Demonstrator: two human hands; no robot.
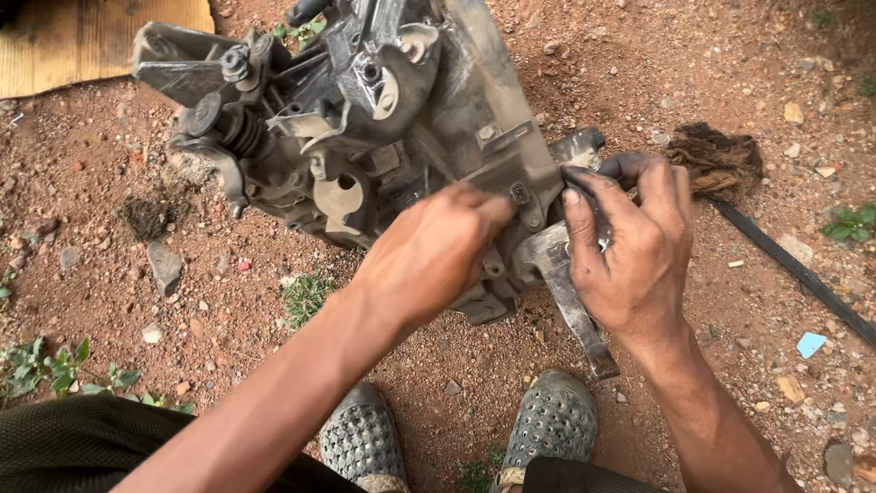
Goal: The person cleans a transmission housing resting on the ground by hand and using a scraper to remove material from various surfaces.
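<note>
You are crouched over bare reddish dirt (730,73) strewn with small stones and a few green weeds, with a sheet of cardboard (82,41) at the top left corner, cut off by the frame. The grimy metal gearbox casing (365,119) lies on the ground in the upper middle, its top edge running out of view, so you cannot see how far it extends. To its right the ground is open up to a wad of brown fibrous rag (721,160) and a dark strap (794,269) that runs off toward the right edge; to its left there is loose soil and a grey stone (164,267). Your left hand (429,256) is curled against the casing's lower right corner, fingers tucked behind the housing and hidden, so you cannot tell what, if anything, they pinch. Your right hand (634,246) is wrapped around a small part at the casing's edge, beside a flat metal lever arm (570,301) that juts down toward your feet; the held piece is mostly covered by your fingers. Your two perforated grey shoes (365,438) sit just below, close to the lever's tip. The casing's open recesses look dark; their contents are not readable.
</note>
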